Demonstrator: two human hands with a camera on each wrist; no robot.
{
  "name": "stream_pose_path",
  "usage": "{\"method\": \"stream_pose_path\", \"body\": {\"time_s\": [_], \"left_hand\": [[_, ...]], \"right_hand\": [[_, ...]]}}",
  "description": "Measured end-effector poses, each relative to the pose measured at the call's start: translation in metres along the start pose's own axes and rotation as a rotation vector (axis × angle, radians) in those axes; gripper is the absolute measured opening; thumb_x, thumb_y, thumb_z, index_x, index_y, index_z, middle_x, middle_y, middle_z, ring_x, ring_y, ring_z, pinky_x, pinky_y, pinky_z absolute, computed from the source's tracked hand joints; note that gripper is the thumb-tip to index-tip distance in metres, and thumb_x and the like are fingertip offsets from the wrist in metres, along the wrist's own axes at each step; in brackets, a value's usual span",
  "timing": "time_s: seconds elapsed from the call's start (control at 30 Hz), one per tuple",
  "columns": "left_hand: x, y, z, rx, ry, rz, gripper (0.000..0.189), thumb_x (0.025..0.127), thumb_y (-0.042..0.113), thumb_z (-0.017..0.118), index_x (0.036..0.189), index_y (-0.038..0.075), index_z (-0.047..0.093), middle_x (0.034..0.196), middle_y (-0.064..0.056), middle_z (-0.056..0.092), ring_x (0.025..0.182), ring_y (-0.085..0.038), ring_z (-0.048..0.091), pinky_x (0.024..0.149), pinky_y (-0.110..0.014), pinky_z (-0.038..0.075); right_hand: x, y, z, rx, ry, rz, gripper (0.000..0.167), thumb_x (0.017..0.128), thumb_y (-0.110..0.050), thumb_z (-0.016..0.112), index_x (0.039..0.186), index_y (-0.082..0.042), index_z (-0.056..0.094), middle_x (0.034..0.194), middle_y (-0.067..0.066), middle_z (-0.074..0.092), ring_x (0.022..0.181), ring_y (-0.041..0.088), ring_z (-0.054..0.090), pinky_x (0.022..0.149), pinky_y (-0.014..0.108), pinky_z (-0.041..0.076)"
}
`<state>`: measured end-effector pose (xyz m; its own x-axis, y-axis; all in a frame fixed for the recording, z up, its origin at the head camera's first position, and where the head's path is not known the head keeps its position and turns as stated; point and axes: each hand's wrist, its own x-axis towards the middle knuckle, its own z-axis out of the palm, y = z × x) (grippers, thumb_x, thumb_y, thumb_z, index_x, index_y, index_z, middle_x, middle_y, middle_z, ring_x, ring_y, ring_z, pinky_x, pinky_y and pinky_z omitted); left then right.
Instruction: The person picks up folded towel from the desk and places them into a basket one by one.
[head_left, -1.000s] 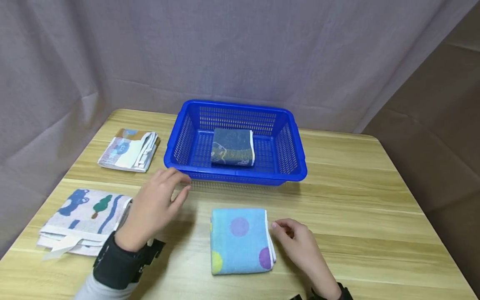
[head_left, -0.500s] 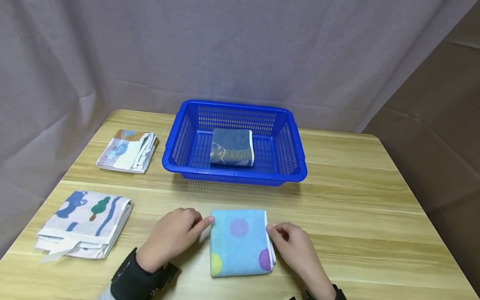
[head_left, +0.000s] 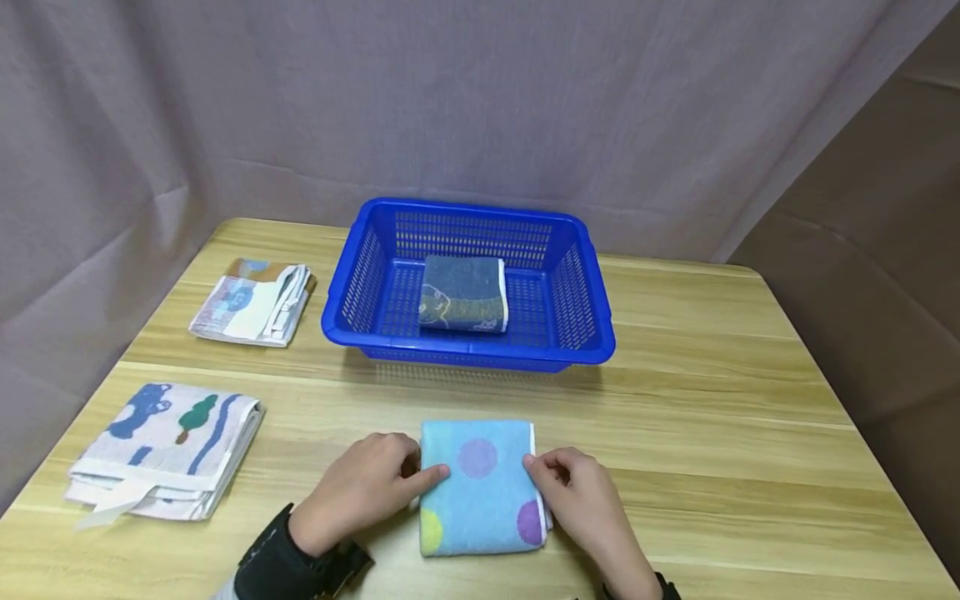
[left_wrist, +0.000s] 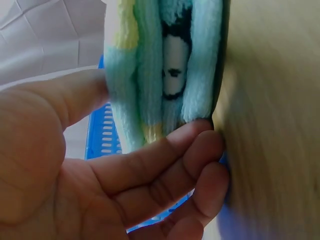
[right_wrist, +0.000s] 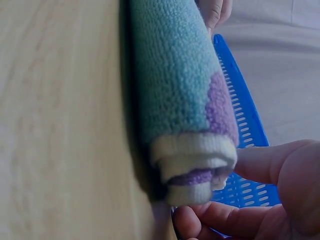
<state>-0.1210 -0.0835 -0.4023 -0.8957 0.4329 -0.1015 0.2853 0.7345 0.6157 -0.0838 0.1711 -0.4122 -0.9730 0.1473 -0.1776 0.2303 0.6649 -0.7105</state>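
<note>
A folded light-blue towel [head_left: 483,512] with purple and yellow dots lies at the front middle of the wooden table. My left hand [head_left: 363,487] pinches its left edge, thumb on top. In the left wrist view that hand's fingertips [left_wrist: 197,127] reach the lower layers of the folded towel [left_wrist: 125,95], close to the tabletop. Along the white-trimmed right edge, my right hand [head_left: 585,500] holds the towel between thumb and fingers. The right wrist view shows the right thumb [right_wrist: 257,162] against the upper face and curled fingers below the white trim [right_wrist: 192,150].
Behind the towel stands a blue plastic basket [head_left: 465,343], a folded dark grey-blue towel [head_left: 465,287] inside. At the left lie a folded white towel with a bear and tree pattern [head_left: 168,442] and a brown-and-white folded towel [head_left: 251,304]. A grey curtain [head_left: 480,100] hangs behind the table.
My left hand has come from near the basket's front left corner down and right to the light-blue towel's left edge. My right hand has moved slightly left, its thumb now over the towel's right edge.
</note>
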Motion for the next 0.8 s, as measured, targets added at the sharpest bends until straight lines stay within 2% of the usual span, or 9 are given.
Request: {"method": "stream_pose_path", "body": {"time_s": [0.5, 0.8], "left_hand": [[0.0007, -0.0006, 0.0014, -0.106, -0.044, -0.064, 0.043, 0.092, 0.050, 0.064, 0.067, 0.017, 0.052, 0.059, 0.006, 0.042, 0.054, -0.010, 0.038, 0.052, -0.024, 0.030], [0.0052, -0.0053, 0.0008, -0.265, -0.076, -0.062, 0.037, 0.094, 0.042, 0.064, 0.072, 0.015, 0.053, 0.060, 0.006, 0.048, 0.055, -0.009, 0.041, 0.054, -0.022, 0.034]], "right_hand": [[0.0004, -0.0009, 0.0021, 0.036, -0.015, -0.008, 0.020, 0.091, -0.028, 0.072, 0.088, -0.008, 0.070, 0.081, 0.000, 0.061, 0.071, 0.010, 0.052, 0.063, 0.022, 0.044], [-0.0007, -0.0043, 0.0027, 0.116, -0.032, -0.005, 0.021, 0.090, -0.024, 0.074, 0.094, -0.004, 0.072, 0.077, 0.001, 0.064, 0.068, 0.009, 0.053, 0.062, 0.021, 0.045]]}}
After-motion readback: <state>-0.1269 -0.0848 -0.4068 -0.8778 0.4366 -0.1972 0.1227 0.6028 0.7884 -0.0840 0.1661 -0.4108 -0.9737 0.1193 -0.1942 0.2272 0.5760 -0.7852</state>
